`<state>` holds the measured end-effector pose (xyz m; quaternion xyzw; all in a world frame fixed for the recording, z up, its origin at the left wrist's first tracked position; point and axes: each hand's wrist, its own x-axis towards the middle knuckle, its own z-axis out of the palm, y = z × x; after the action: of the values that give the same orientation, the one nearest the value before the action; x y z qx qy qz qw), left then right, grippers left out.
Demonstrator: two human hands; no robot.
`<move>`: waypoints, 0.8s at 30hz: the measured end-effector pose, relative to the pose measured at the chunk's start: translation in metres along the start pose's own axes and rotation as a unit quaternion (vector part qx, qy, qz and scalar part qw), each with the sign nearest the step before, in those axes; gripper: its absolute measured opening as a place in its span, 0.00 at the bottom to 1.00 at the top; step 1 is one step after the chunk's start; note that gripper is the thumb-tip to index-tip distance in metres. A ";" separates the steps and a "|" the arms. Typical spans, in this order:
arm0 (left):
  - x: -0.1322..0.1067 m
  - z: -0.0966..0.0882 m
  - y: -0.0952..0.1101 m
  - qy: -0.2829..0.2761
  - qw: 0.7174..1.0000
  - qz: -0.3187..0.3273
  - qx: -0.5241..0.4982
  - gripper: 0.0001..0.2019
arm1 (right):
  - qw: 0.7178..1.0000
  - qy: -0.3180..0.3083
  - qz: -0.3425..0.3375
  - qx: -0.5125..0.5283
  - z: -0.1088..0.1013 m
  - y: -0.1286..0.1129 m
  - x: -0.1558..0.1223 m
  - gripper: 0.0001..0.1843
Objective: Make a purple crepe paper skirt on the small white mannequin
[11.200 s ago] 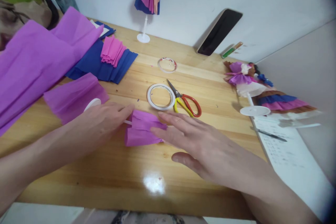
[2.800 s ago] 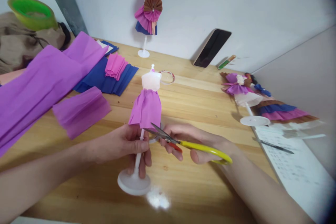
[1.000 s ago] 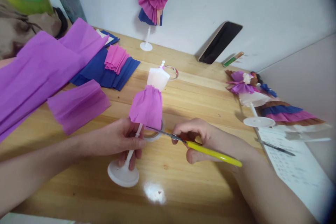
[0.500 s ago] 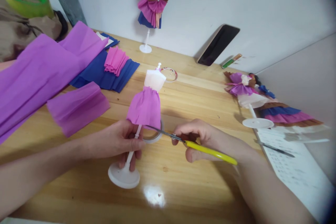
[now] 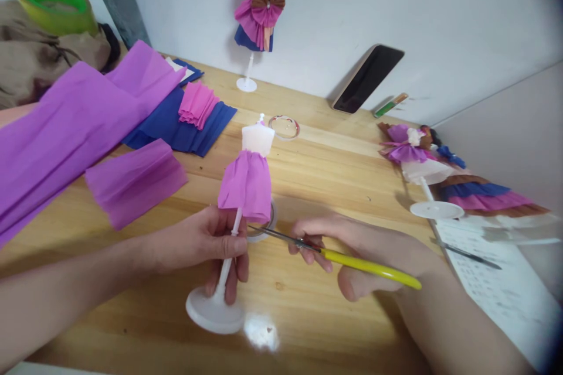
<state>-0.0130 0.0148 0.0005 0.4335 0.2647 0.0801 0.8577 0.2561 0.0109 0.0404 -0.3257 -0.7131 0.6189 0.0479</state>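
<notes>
While the left grip curls round the white stand, thumb across the front and fingers behind, the purple paper skirt sits right above it, below the white torso. Over on the other side, the right grip is partly closed, holding the yellow-handled scissors. Their blades look nearly together and point toward the left grip, just under the hem; from here I can't tell whether they touch the paper. Just beyond the left grip, half hidden, a tape roll lies on the bench.
</notes>
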 end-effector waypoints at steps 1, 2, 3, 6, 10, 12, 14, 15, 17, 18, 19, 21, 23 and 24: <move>0.000 0.000 0.000 0.005 1.000 0.003 -0.002 0.20 | 1.000 -0.010 0.010 0.010 -0.001 0.000 -0.001 0.38; 0.000 0.001 -0.001 0.013 1.000 0.004 -0.004 0.20 | 0.999 -0.022 0.020 0.017 -0.002 0.001 -0.003 0.38; 0.000 0.001 0.000 0.024 1.000 0.004 -0.006 0.21 | 0.999 -0.034 0.025 0.024 -0.003 0.002 -0.004 0.37; 0.000 0.003 0.000 0.049 0.999 -0.004 0.000 0.23 | 0.998 -0.045 -0.007 0.049 -0.008 0.007 -0.011 0.37; 0.000 0.005 0.000 0.044 0.999 -0.012 0.007 0.24 | 0.997 0.014 -0.041 0.065 -0.012 0.009 -0.016 0.38; 0.000 0.005 0.000 0.042 0.999 -0.007 0.004 0.22 | 0.997 0.012 -0.031 0.062 -0.013 0.008 -0.016 0.39; 0.001 0.004 -0.002 0.036 0.999 0.006 -0.006 0.21 | 0.998 -0.003 -0.022 0.055 -0.013 0.006 -0.015 0.39; 0.001 0.003 -0.002 0.029 0.999 0.016 -0.013 0.20 | 0.998 -0.008 -0.013 0.053 -0.013 0.006 -0.013 0.40; 0.002 0.002 -0.004 0.009 0.999 0.034 -0.032 0.19 | 0.998 -0.012 0.003 0.057 -0.012 0.005 -0.010 0.41; 0.002 0.001 -0.004 -0.001 0.998 0.041 -0.042 0.18 | 0.998 -0.011 0.009 0.061 -0.010 0.005 -0.008 0.42; 0.003 0.001 -0.005 -0.010 0.998 0.046 -0.050 0.18 | 0.998 -0.014 0.010 0.067 -0.009 0.005 -0.006 0.42; 0.003 0.000 -0.006 -0.028 0.997 0.048 -0.055 0.19 | 0.997 -0.015 -0.004 0.082 -0.007 0.006 -0.001 0.42; 0.004 0.001 -0.006 -0.051 0.997 0.043 -0.050 0.21 | 0.995 -0.015 -0.022 0.101 -0.004 0.006 0.004 0.39; 0.004 0.002 -0.006 -0.061 0.996 0.040 -0.050 0.21 | 0.993 -0.014 -0.030 0.112 -0.002 0.007 0.006 0.38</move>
<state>-0.0094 0.0110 -0.0049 0.4047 0.1901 0.1012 0.8887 0.2554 0.0159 0.0326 -0.2880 -0.6494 0.6976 0.0928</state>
